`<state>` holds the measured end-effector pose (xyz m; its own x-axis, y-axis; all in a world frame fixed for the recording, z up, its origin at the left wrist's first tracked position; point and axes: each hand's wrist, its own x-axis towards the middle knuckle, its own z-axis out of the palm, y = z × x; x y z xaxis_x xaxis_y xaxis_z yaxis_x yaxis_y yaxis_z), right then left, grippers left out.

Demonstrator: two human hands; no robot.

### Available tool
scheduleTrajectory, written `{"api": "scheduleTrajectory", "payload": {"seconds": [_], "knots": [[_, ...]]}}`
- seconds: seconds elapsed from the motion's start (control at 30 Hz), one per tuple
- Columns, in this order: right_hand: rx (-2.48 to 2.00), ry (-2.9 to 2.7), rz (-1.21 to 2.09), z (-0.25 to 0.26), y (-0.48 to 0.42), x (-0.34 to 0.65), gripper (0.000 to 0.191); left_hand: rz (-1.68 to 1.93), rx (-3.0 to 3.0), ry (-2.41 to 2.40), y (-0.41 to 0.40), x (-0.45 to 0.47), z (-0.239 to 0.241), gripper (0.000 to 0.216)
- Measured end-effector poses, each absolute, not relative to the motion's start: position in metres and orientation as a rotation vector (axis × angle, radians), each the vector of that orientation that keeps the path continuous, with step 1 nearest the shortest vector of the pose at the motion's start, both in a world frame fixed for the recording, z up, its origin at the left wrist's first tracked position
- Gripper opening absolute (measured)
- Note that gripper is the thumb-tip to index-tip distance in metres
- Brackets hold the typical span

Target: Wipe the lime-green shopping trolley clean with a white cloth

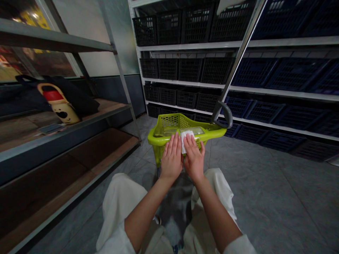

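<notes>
From the head view, your left hand (172, 158) lies flat, fingers straight and together, at the near rim of the green basket (155, 139); your right hand (194, 158), also flat, covers part of a white tissue (188, 133) on that rim. The basket stands before your knees over a grey tiled floor (259, 190). Beyond it — white shelves (190, 45) of black crates (190, 68) and blue crates (295, 73); to your left, a metal rack (124, 79) carries a red-capped bottle (67, 114).
</notes>
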<state>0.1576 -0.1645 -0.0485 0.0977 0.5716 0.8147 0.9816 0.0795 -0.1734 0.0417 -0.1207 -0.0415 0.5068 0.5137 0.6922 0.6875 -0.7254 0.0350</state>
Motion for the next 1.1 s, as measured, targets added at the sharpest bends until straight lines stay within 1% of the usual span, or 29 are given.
{"api": "scheduleTrajectory", "payload": {"seconds": [0.1,0.23,0.33,0.4,0.53,0.6,0.8,0.87,1.1], "knots": [[-1.558,-1.643,-0.661,-0.048,-0.169,0.166,0.074,-1.037,-2.514,-1.012,-0.121,0.041,-0.040,0.078],[-1.652,-1.340,-0.697,-0.060,-0.168,0.199,0.074,-1.035,-2.517,-1.013,-0.124,0.041,-0.038,0.081],[-1.692,-1.172,-0.701,-0.064,-0.165,0.201,0.073,-1.030,-2.509,-1.022,-0.124,0.042,-0.038,0.081],[-1.675,-1.271,-0.701,-0.060,-0.165,0.187,0.073,-1.029,-2.503,-1.021,-0.124,0.042,-0.039,0.079],[-1.554,-1.642,-0.685,-0.051,-0.168,0.162,0.073,-1.013,-2.502,-1.002,-0.122,0.042,-0.039,0.074],[-1.548,-1.648,-0.692,-0.052,-0.170,0.165,0.073,-1.004,-2.510,-1.000,-0.122,0.040,-0.038,0.073],[-1.704,-1.166,-0.701,-0.064,-0.166,0.199,0.070,-1.014,-2.513,-1.017,-0.123,0.040,-0.037,0.080],[-1.742,-1.128,-0.699,-0.063,-0.165,0.194,0.069,-1.016,-2.507,-1.026,-0.123,0.042,-0.038,0.080],[-1.549,-1.644,-0.704,-0.048,-0.170,0.157,0.072,-1.000,-2.489,-1.006,-0.122,0.044,-0.041,0.074]]}}
